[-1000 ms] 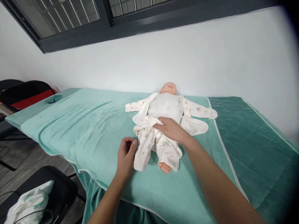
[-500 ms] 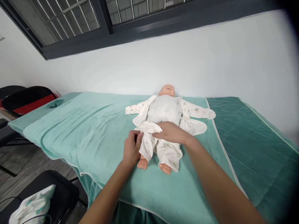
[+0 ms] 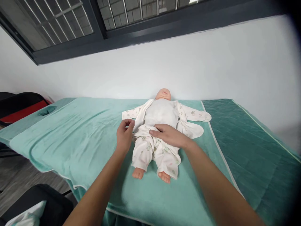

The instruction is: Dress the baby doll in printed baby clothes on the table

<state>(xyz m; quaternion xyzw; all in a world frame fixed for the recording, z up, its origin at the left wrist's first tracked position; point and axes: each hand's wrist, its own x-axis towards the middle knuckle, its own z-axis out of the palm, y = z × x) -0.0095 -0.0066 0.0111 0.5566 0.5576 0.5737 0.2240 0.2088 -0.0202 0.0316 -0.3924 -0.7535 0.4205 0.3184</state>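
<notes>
vs half a sec ago: left hand (image 3: 124, 135) is off the trousers (image 3: 142, 150) leg & has gone farther up, now by the left front panel of the jacket (image 3: 188, 127). trousers look flatter at the waist, less bunched on the left. from my end view's shifted a bit too; less of the white bundle (image 3: 29, 216) showing on the near-left chair (image 3: 50, 199).

hands: left = fingers curled, narrow gap btwn thumb & index, tips right at the panel edge; can't tell if i've got cloth or just touching. right hand (image 3: 168, 135) = palm down on trousers waist, thumb sticking out left, a little apart from fingers; can't tell how much fabric's gripped.

doll (image 3: 161, 113) is mid-scene on the green cover (image 3: 77, 141), on its back, head far by the wall (image 3: 211, 62), feet (image 3: 138, 173) near, both poking out of trouser cuffs. jacket's open, sleeves spread l & r.
</notes>
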